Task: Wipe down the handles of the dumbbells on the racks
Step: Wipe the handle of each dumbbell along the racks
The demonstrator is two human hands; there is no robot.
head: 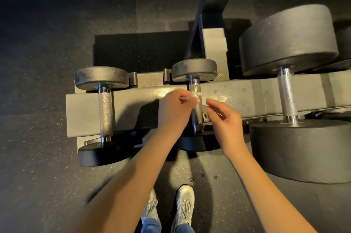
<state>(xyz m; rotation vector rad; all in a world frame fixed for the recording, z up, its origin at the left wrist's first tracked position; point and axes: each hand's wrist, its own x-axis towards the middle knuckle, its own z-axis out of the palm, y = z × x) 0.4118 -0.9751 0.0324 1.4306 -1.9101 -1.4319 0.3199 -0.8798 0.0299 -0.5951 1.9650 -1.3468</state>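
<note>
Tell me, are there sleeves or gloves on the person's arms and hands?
No gloves and no sleeves show: the left hand and right hand are bare, and so are both forearms up to the picture's edge. No watch or bracelet shows at either wrist.

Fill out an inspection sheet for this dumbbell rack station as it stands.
Surface: grey rack beam, scuffed, carrying three dumbbells.
Job's things: white wipe against the middle dumbbell's handle; small left dumbbell and large right dumbbell have no hand on them.
Clutter: a few small dark bits on the floor ahead of the shoes.
Grippers: left hand pinches the wipe at the handle; right hand beside the handle, fingers loosely curled, contact with the wipe unclear.
Cables: nothing seen.
Surroundings: dark speckled rubber floor; rack upright behind.
</note>
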